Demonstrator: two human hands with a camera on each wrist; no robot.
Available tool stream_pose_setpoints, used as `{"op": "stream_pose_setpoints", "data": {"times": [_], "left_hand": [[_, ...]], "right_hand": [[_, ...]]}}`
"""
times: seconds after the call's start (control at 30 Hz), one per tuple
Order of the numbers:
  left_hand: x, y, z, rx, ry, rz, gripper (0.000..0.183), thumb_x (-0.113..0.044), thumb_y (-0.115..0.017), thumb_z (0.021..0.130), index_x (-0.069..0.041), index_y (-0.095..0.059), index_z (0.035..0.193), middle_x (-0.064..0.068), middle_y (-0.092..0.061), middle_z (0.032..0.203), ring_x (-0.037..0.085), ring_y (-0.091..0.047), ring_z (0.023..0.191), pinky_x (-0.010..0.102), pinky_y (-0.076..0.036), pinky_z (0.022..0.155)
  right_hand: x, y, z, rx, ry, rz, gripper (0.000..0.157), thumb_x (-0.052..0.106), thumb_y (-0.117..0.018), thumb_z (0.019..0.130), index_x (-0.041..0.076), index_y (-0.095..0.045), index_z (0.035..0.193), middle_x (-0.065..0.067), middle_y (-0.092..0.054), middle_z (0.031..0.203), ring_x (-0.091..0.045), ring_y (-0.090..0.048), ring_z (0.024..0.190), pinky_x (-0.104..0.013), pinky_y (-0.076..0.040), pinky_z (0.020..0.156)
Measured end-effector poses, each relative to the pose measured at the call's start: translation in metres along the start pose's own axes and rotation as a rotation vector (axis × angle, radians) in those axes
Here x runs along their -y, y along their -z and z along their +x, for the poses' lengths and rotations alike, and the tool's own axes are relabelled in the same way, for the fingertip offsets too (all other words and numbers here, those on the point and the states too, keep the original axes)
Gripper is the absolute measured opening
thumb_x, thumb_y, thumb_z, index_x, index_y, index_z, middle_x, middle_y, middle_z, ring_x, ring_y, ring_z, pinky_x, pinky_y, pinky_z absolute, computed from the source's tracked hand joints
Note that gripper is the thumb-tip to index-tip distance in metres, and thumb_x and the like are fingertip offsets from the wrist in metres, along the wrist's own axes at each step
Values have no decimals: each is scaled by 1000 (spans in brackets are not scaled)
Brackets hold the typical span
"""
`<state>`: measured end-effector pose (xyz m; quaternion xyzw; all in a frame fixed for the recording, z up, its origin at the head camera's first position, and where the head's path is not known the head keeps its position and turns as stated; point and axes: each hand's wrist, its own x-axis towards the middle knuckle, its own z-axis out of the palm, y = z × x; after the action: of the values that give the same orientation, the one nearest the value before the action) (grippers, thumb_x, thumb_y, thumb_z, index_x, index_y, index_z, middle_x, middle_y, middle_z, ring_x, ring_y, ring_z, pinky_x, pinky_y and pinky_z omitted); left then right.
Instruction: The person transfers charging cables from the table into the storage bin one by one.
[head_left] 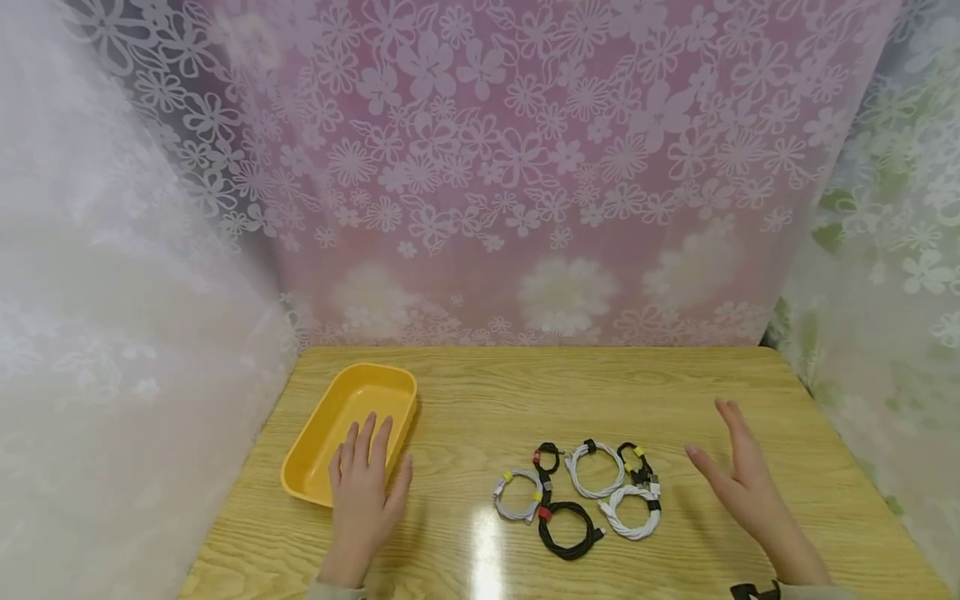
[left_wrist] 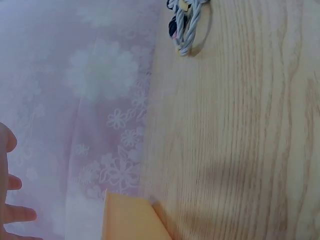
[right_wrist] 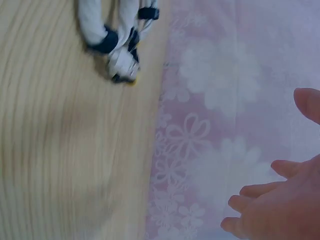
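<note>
The left hand (head_left: 363,492), its fingers relaxed and slightly spread, is near a smooth, round-cornered yellow tray (head_left: 352,408). Ring-shaped cable coils, twisted white (head_left: 636,533) and black (head_left: 573,554), lie on the wood-grained worktop (head_left: 480,400) between it and the right hand (head_left: 753,496), whose fingers are extended, holding nothing.

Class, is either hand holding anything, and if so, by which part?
Nothing is held: the left hand and the right hand are both empty, and the coiled cables lie on the table.
</note>
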<state>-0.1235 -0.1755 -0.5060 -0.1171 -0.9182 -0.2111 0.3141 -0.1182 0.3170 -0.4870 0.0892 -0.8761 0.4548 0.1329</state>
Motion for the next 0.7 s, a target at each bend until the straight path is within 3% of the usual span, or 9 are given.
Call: {"op": "stream_pose_setpoints", "data": {"times": [0.23, 0.4, 0.7], "left_hand": [[8, 10, -3, -34, 75, -22, 58, -27, -62, 92, -1, -49, 142, 26, -46, 144, 51, -37, 132, 69, -26, 98], [13, 17, -7, -24, 170, -68, 57, -23, -63, 92, -1, -47, 143, 23, -42, 147, 51, -31, 136, 72, -22, 96], [21, 24, -16, -46, 294, -112, 58, -18, -65, 92, 0, -44, 143, 26, -39, 148, 55, -26, 136, 74, -18, 98]], "right_hand": [[25, -10, 6, 7, -42, 76, 79, 15, -58, 100, 16, -7, 160, -22, 0, 163, -45, 3, 147, -75, -2, 105], [39, -20, 10, 18, -52, 155, 77, 14, -56, 101, 16, -7, 160, -20, -2, 163, -42, 3, 148, -75, -2, 105], [64, -46, 26, 56, -110, 216, 76, 23, -56, 102, 27, -8, 160, -14, -3, 164, -44, -1, 148, -79, -11, 100]]}}
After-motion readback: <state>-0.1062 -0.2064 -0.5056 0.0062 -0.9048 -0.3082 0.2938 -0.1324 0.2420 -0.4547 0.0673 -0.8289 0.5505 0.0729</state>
